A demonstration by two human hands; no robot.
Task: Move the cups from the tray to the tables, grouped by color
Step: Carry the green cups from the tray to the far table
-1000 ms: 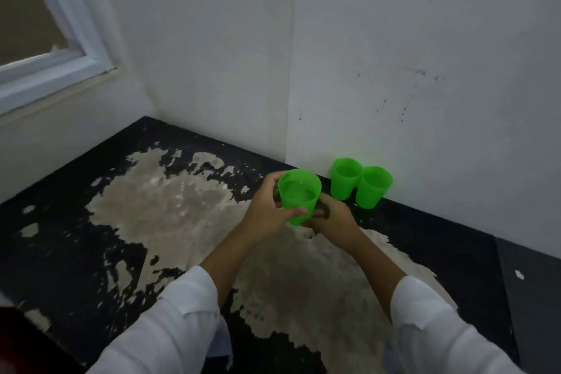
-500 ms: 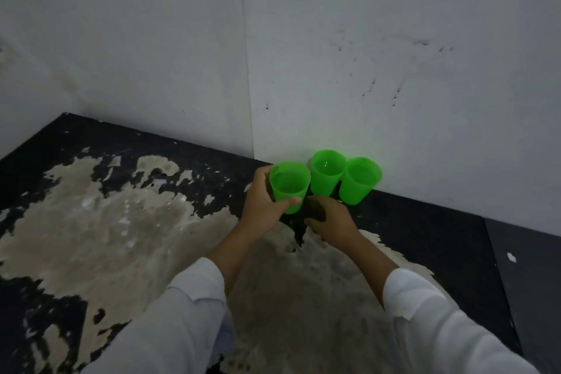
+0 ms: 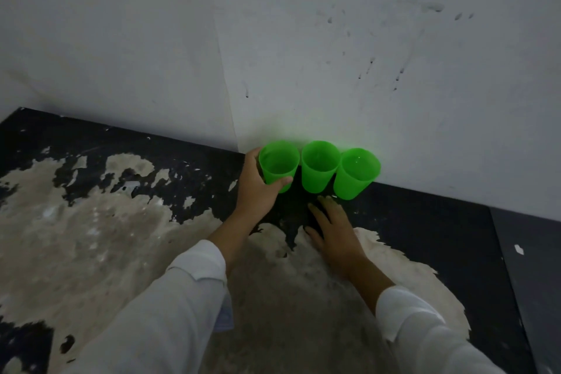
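Note:
Three bright green cups stand in a row against the wall on a worn black table. My left hand is wrapped around the leftmost green cup, which stands beside the middle green cup. The right green cup touches the middle one. My right hand lies flat on the table just in front of the cups, fingers apart, holding nothing. No tray is in view.
The tabletop's black coating is peeled off over a large pale patch. White walls meet in a corner right behind the cups. A second dark surface adjoins on the right.
My left hand carried the green cup forward and set it down beside the other two against the wall. My right hand dropped flat onto the table. The camera view shifted right.

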